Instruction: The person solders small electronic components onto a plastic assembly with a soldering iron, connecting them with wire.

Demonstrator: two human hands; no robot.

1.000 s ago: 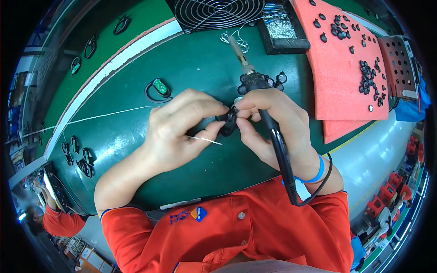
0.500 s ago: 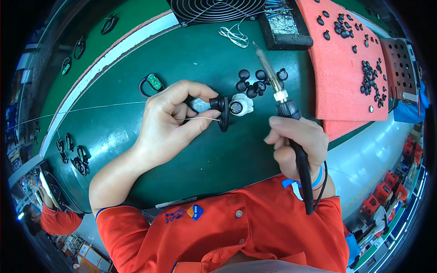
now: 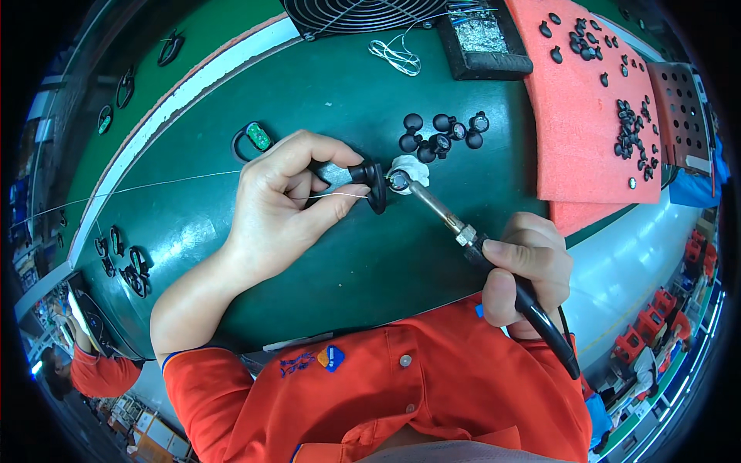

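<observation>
Both hands full over your green counter (image 3: 363, 266)

Your left hand (image 3: 278, 193) pinches a black device (image 3: 376, 187) beside white putty (image 3: 413, 165); your right hand (image 3: 532, 262) grips a soldering iron (image 3: 465, 233); pink foam (image 3: 575, 147) lies right, red stools (image 3: 629, 349) beyond.

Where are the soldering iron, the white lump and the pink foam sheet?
Soldering iron (image 3: 476, 251): head view, on its dark grip, behind the metal collar.
White lump (image 3: 415, 167): head view, on its bare upper part.
Pink foam sheet (image 3: 575, 127): head view, on its bare left part.

A black wire-grilled fan (image 3: 369, 15) stands ahead, a perforated metal box (image 3: 678, 116) at right, red stools (image 3: 629, 349) farther off.
</observation>
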